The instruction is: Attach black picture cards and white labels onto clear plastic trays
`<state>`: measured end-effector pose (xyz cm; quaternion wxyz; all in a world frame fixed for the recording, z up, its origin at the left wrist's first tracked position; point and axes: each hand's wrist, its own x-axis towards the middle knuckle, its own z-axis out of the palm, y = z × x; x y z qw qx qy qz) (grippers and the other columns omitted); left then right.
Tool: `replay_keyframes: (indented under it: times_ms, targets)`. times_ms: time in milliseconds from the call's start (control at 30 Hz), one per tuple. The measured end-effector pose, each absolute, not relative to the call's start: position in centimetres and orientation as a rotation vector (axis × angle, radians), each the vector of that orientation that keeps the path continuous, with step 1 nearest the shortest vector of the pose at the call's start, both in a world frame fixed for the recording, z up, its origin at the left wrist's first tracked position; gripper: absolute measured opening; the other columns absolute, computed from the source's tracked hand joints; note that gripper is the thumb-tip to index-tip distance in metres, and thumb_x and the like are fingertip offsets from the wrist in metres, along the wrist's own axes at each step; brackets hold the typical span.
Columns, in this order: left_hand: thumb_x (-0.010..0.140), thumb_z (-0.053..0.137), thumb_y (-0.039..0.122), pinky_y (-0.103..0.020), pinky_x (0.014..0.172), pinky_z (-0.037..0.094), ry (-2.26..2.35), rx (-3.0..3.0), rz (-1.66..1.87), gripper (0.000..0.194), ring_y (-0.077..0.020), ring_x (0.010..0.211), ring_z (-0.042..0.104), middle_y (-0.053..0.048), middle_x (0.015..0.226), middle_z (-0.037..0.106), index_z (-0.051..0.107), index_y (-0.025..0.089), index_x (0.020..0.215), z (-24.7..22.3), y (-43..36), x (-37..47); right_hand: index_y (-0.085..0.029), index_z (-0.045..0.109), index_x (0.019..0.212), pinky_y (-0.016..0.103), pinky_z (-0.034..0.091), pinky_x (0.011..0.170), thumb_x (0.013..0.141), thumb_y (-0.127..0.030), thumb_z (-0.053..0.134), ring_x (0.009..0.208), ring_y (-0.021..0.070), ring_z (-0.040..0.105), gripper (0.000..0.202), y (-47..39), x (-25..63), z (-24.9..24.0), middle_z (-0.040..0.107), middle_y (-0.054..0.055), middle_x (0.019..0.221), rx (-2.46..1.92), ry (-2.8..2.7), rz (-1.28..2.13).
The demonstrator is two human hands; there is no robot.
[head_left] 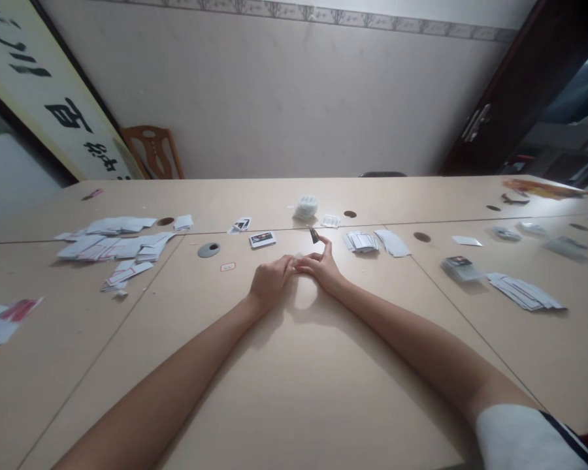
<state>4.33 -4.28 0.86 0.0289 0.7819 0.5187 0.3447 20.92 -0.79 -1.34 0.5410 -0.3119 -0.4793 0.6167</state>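
Note:
Both hands meet low over the middle of the table (294, 365). My left hand (270, 282) is closed, its fingertips pinching a small clear item (298, 258) whose shape I cannot make out. On the same item rest the closed fingers of my right hand (322, 266). A small dark card (314, 235) stands tilted at a raised finger of that hand. Just beyond the hands are a stack of dark-faced cards (262, 239), a pile of clear packets (306, 207) and a single clear packet (330, 221). A stack of silvery-white packets (361, 242) lies right of my right hand.
White paper packets (115, 247) spread across the left. A grey round cover (208, 250) and a red-edged label (228, 267) lie nearer. White sheets (392, 243) are right of centre; farther right are a clear-wrapped stack (461, 269) and fanned white strips (524, 291).

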Motion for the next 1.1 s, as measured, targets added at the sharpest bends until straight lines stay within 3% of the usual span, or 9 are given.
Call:
replay_keyframes:
  times_ms: [267, 500, 767, 833, 933, 1000, 1100]
  targets:
    - [0.092, 0.045, 0.055, -0.026, 0.059, 0.057, 1.393, 1.514, 1.479, 0.046, -0.0203, 0.074, 0.073, -0.011, 0.094, 0.072, 0.062, 0.014, 0.104, 0.4, -2.9, 3.6, -0.034, 0.015, 0.143, 0.039, 0.060, 0.071, 0.071, -0.018, 0.068, 0.071, 0.0187, 0.072, 0.091, 0.2, 20.9, -1.0, 0.070, -0.004, 0.081, -0.684, -0.931, 1.590]
    - [0.087, 0.049, 0.063, -0.025, 0.056, 0.057, 1.392, 1.426, 1.559, 0.054, -0.0187, 0.069, 0.072, -0.010, 0.091, 0.071, 0.062, 0.013, 0.101, 0.4, -2.7, 3.5, -0.032, 0.026, 0.140, 0.034, 0.059, 0.068, 0.068, -0.016, 0.071, 0.072, 0.0186, 0.072, 0.086, 1.1, 21.3, -1.1, 0.072, -0.002, 0.087, -0.633, -0.812, 1.646]
    - [0.091, 0.050, 0.053, -0.030, 0.073, 0.057, 1.408, 1.676, 1.496, 0.044, -0.0216, 0.095, 0.069, -0.009, 0.102, 0.072, 0.066, 0.017, 0.109, 0.3, -3.1, 3.7, -0.031, 0.031, 0.138, 0.038, 0.058, 0.074, 0.072, -0.019, 0.073, 0.077, 0.0201, 0.073, 0.079, 0.7, 21.2, -0.7, 0.074, 0.002, 0.094, -0.639, -0.876, 1.713]
    - [0.093, 0.048, 0.049, -0.036, 0.086, 0.056, 1.366, 1.887, 1.401, 0.041, -0.0242, 0.109, 0.064, -0.010, 0.116, 0.069, 0.068, 0.019, 0.113, 0.3, -3.2, 3.8, -0.031, 0.032, 0.138, 0.039, 0.058, 0.074, 0.077, -0.030, 0.072, 0.076, 0.0204, 0.073, 0.073, 0.7, 21.3, -0.6, 0.073, 0.002, 0.091, -0.643, -0.901, 1.720]
    - [0.090, 0.055, 0.041, -0.048, 0.110, 0.039, 1.346, 2.215, 1.181, 0.040, -0.0292, 0.132, 0.047, -0.012, 0.138, 0.055, 0.065, 0.020, 0.124, 0.2, -3.1, 4.0, -0.031, 0.031, 0.139, 0.039, 0.058, 0.071, 0.081, -0.049, 0.066, 0.076, 0.0221, 0.073, 0.070, 0.7, 21.4, -0.6, 0.072, 0.001, 0.087, -0.642, -0.909, 1.740]
    - [0.088, 0.059, 0.036, -0.051, 0.116, 0.031, 1.389, 2.312, 1.087, 0.045, -0.0318, 0.137, 0.040, -0.015, 0.144, 0.047, 0.062, 0.018, 0.130, -0.1, -3.0, 4.0, -0.031, 0.029, 0.140, 0.038, 0.058, 0.070, 0.078, -0.046, 0.071, 0.076, 0.0220, 0.073, 0.077, 0.6, 21.4, -0.5, 0.072, 0.001, 0.087, -0.632, -0.912, 1.741]
    - [0.090, 0.056, 0.033, -0.052, 0.116, 0.031, 1.422, 2.343, 1.038, 0.047, -0.0326, 0.139, 0.035, -0.016, 0.147, 0.039, 0.058, 0.019, 0.134, -0.4, -2.8, 3.9, -0.031, 0.025, 0.143, 0.036, 0.059, 0.071, 0.068, -0.026, 0.080, 0.078, 0.0208, 0.072, 0.093, 0.3, 21.4, -0.5, 0.073, 0.000, 0.088, -0.604, -0.942, 1.715]
